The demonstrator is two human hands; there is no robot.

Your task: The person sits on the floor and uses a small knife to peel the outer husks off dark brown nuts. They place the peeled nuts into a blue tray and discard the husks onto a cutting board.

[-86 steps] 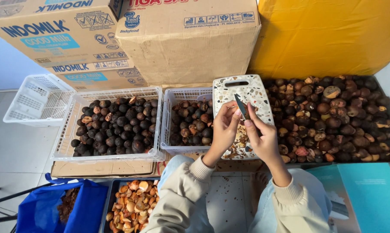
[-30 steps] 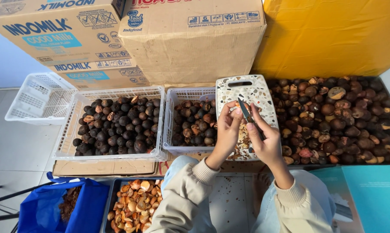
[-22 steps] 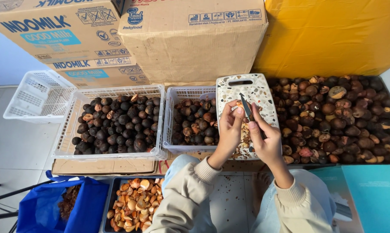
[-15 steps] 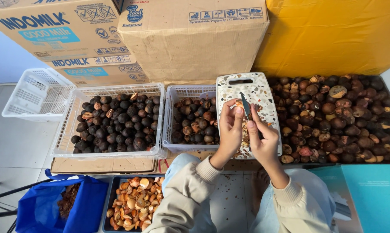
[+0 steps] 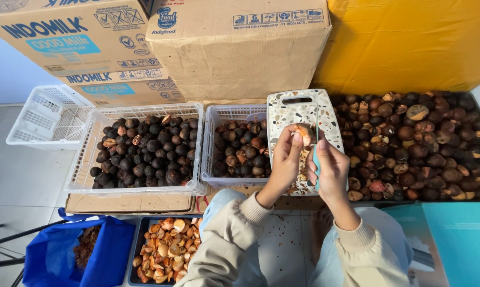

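Bottom of frame: dark tray of pale orange peeled pieces [image 5: 163, 254] at lower left beside a blue bag [image 5: 86, 255]; just above centre, left hand [image 5: 286, 159] pinches a small brown nut [image 5: 304, 132] between its fingertips, right hand [image 5: 330, 169] is closed around a teal-handled knife [image 5: 316, 159], hands close together over the speckled cutting board [image 5: 303, 106]. Mid-frame: two white baskets of dark nuts [image 5: 144, 151] [image 5: 239, 151] left of the board, loose nut pile [image 5: 420, 143] right. Top: empty white basket [image 5: 49, 114], cardboard boxes [image 5: 234, 48], yellow cloth [image 5: 410, 42].
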